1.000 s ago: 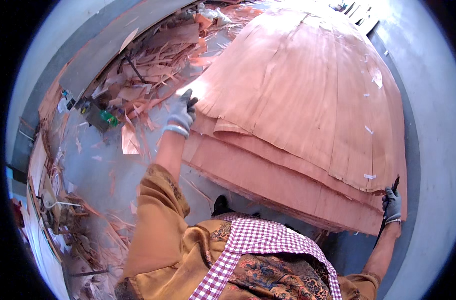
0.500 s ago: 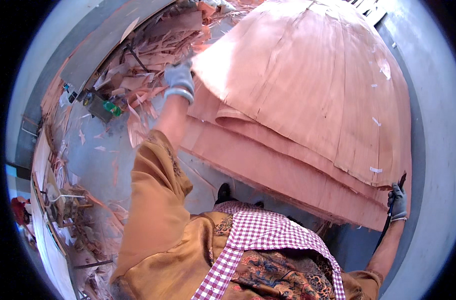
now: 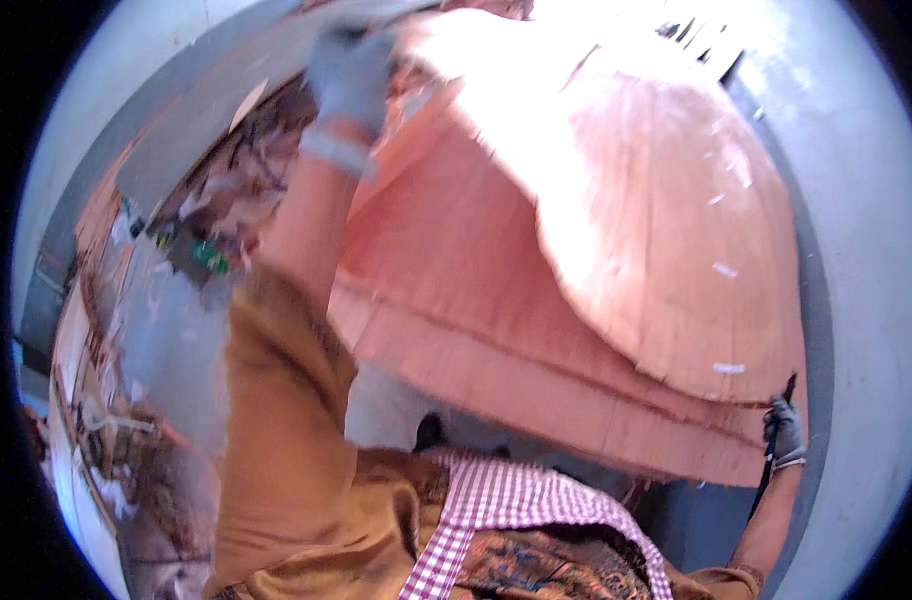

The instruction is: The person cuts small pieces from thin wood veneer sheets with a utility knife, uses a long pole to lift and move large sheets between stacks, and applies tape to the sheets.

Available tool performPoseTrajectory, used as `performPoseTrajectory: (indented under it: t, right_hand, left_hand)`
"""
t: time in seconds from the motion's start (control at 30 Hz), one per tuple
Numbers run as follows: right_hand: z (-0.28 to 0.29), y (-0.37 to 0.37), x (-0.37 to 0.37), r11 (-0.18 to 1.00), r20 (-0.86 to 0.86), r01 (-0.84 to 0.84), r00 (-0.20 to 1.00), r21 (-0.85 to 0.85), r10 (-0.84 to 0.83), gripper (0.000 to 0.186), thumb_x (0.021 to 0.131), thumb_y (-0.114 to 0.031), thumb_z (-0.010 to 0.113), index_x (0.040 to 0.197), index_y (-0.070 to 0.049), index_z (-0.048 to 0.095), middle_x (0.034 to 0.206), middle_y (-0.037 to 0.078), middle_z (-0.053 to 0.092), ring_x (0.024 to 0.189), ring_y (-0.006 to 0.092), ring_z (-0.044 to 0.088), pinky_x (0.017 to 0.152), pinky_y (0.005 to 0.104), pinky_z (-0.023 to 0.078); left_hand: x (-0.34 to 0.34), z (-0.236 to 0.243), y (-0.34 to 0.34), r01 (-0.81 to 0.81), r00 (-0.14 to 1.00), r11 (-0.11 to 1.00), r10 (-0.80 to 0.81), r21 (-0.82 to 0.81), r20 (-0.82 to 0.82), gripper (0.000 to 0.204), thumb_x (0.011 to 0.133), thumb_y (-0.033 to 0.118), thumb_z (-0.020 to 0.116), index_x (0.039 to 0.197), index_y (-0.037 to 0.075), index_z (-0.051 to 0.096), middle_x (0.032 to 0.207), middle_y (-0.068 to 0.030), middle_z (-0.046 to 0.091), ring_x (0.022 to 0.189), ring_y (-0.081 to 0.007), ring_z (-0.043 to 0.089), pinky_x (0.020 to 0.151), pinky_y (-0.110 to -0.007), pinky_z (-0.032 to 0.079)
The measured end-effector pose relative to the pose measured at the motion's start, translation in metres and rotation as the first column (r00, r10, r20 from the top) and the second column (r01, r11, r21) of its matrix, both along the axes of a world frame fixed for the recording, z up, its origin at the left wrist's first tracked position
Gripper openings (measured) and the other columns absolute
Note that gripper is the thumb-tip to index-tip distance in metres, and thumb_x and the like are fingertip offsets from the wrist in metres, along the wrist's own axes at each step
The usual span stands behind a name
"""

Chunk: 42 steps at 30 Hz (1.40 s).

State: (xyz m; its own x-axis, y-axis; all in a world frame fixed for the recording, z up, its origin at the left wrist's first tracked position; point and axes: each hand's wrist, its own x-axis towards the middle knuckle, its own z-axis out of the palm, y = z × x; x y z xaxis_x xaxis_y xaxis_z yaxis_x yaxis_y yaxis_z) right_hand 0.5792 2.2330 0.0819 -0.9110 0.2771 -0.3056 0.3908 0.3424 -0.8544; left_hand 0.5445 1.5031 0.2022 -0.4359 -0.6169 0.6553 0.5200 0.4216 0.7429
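Observation:
A thin reddish wood veneer sheet (image 3: 666, 240) bows upward over a stack of similar veneer sheets (image 3: 456, 230). My left hand (image 3: 351, 85), in a grey glove and smeared by motion, is raised at the sheet's far left corner, closed on its edge. Along the near right edge, my right hand (image 3: 788, 430), also gloved in grey, is closed around a slim black stick-like tool (image 3: 773, 450). It sits close beside the sheet's near right corner. Small white tape pieces (image 3: 728, 369) show on the sheet's right side.
Veneer scraps (image 3: 241, 175) lie heaped at the far left, near a green bottle (image 3: 211, 257). More scraps and wooden pieces (image 3: 126, 430) are at the left. A grey surface (image 3: 856, 300) runs along the right of the stack.
My left hand has moved up and away, lifting the veneer's left side and curling it over, so more of the stack beneath shows. My right hand stays by the near right corner with the black tool.

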Motion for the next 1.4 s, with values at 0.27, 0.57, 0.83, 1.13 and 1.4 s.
performPoseTrajectory:
  t: [0.27, 0.57, 0.83, 1.13, 1.4]
  right_hand:
    - [0.015, -0.038, 0.0, 0.999, -0.11, 0.025, 0.994, -0.035, -0.029, 0.015, 0.084, -0.023, 0.063, 0.084, -0.012, 0.052, 0.053, -0.001, 0.05, 0.036, 0.0085, 0.044, 0.033, 0.0217, 0.033]
    - [0.021, -0.062, 0.021, 0.997, -0.21, 0.068, 0.976, 0.02, -0.063, 0.013, 0.081, -0.016, 0.064, 0.08, -0.011, 0.052, 0.052, -0.001, 0.049, 0.036, 0.0071, 0.044, 0.031, 0.0207, 0.032]
    - [0.015, 0.016, 0.02, 0.976, -0.217, 0.077, 0.976, 0.203, -0.032, 0.016, 0.08, -0.016, 0.062, 0.069, -0.013, 0.05, 0.053, -0.008, 0.04, 0.044, 0.0039, 0.034, 0.039, 0.0227, 0.025]
    - [-0.011, 0.021, -0.009, 0.987, -0.136, 0.037, 0.991, 0.158, -0.015, 0.02, 0.081, -0.026, 0.067, 0.087, -0.011, 0.055, 0.058, -0.002, 0.05, 0.044, 0.0047, 0.043, 0.038, 0.0197, 0.03]
    - [-0.035, 0.037, -0.001, 0.992, -0.166, 0.081, 0.984, 0.1, -0.063, 0.035, 0.082, -0.026, 0.067, 0.111, -0.008, 0.056, 0.06, -0.003, 0.049, 0.045, 0.0041, 0.044, 0.038, 0.0187, 0.028]
  left_hand:
    - [0.056, -0.196, -0.073, -0.357, 0.913, 0.822, 0.205, 0.444, 0.353, 0.041, 0.073, 0.004, 0.068, 0.11, -0.001, 0.051, 0.096, -0.0078, 0.058, 0.079, -0.0178, 0.056, 0.067, -0.03, 0.049]
    - [0.095, -0.245, -0.046, -0.368, 0.889, 0.696, 0.069, 0.617, 0.452, 0.04, 0.075, -0.006, 0.065, 0.111, 0.004, 0.052, 0.095, -0.0055, 0.059, 0.069, -0.0142, 0.056, 0.056, -0.027, 0.048]
    - [0.08, -0.26, -0.043, -0.29, 0.824, 0.913, 0.087, 0.286, 0.559, 0.04, 0.076, 0.0, 0.067, 0.113, 0.004, 0.051, 0.093, -0.0041, 0.055, 0.069, -0.0116, 0.051, 0.056, -0.022, 0.045]
    - [0.097, -0.287, -0.078, -0.389, 0.731, 0.73, -0.126, 0.562, 0.67, 0.02, 0.083, 0.028, 0.066, 0.096, 0.015, 0.06, 0.083, -0.001, 0.062, 0.055, -0.0118, 0.052, 0.038, -0.021, 0.034]
    - [0.104, -0.313, -0.119, -0.445, 0.576, 0.827, -0.03, 0.344, 0.817, 0.027, 0.082, 0.023, 0.068, 0.1, 0.004, 0.063, 0.086, -0.0042, 0.064, 0.071, -0.0177, 0.058, 0.057, -0.03, 0.046]
